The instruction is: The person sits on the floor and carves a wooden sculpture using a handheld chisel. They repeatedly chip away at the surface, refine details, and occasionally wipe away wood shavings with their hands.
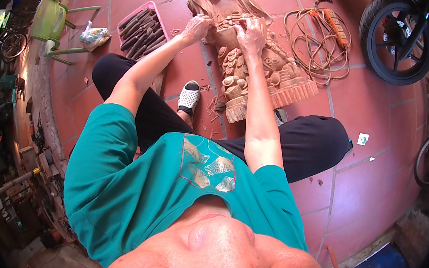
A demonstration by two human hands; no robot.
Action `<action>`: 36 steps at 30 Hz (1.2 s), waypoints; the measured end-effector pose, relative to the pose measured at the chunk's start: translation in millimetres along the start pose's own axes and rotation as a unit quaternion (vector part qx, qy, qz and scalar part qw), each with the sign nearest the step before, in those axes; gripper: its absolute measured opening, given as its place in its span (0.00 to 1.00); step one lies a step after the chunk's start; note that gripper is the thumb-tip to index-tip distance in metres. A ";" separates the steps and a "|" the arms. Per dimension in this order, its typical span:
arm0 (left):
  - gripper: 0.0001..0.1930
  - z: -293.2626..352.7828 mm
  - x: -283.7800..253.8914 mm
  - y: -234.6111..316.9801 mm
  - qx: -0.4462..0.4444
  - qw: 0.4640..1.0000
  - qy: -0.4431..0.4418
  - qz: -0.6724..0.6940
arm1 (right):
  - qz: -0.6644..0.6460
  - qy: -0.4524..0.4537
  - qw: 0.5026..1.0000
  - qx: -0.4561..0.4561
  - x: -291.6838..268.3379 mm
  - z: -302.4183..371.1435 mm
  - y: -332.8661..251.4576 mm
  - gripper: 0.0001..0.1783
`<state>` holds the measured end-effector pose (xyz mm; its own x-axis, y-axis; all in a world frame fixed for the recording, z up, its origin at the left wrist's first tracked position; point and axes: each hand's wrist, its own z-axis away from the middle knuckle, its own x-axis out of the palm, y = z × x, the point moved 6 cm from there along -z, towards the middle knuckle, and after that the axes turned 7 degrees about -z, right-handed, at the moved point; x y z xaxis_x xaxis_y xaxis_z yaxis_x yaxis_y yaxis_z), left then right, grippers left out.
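A large carved wooden sculpture [235, 85] lies on the floor in front of me, stretching away from my knees. Rounded, coin-like shapes and draped folds cover its surface. My left hand [199, 28] is at the carving's left edge, its fingers curled in. Over the middle of the carving, my right hand [251, 36] presses down with bent fingers drawn together. Whatever either hand may be gripping is too small or hidden to make out. Between my legs, wood chips lie on the tiles beside the carving.
A pink tray [152, 8] full of carving tools [142, 31] lies left of the carving, near a plastic bag [94, 36] and a green plastic chair [49, 19]. Rightward are an orange power strip [336, 29] with coiled cord [308, 53] and a motorbike wheel [397, 41].
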<state>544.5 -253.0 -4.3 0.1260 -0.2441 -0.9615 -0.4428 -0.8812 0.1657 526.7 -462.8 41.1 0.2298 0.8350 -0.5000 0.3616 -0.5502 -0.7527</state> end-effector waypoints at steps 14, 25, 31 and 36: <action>0.09 -13.4 -12.3 -30.0 -0.091 0.995 0.031 0.001 | -0.006 0.002 1.000 0.000 5.5 -6.3 0.9 0.14; 0.05 -13.9 8.7 4.4 0.064 0.985 -0.104 -0.119 | -0.001 -0.018 1.000 -0.007 5.9 -6.4 -0.4 0.17; 0.08 -5.9 -8.2 1.2 -0.044 0.971 -0.230 0.040 | 0.023 -0.002 0.999 -0.026 5.0 -5.6 5.4 0.18; 0.10 -23.8 -14.8 -6.0 -0.050 0.998 -0.043 -0.019 | 0.015 -0.010 1.000 -0.018 1.5 -5.6 0.5 0.17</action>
<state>566.4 -253.7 14.1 0.0624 -0.1779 -0.9821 -0.3481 -0.9261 0.1457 532.3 -461.8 42.4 0.2227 0.8175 -0.5312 0.3870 -0.5742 -0.7215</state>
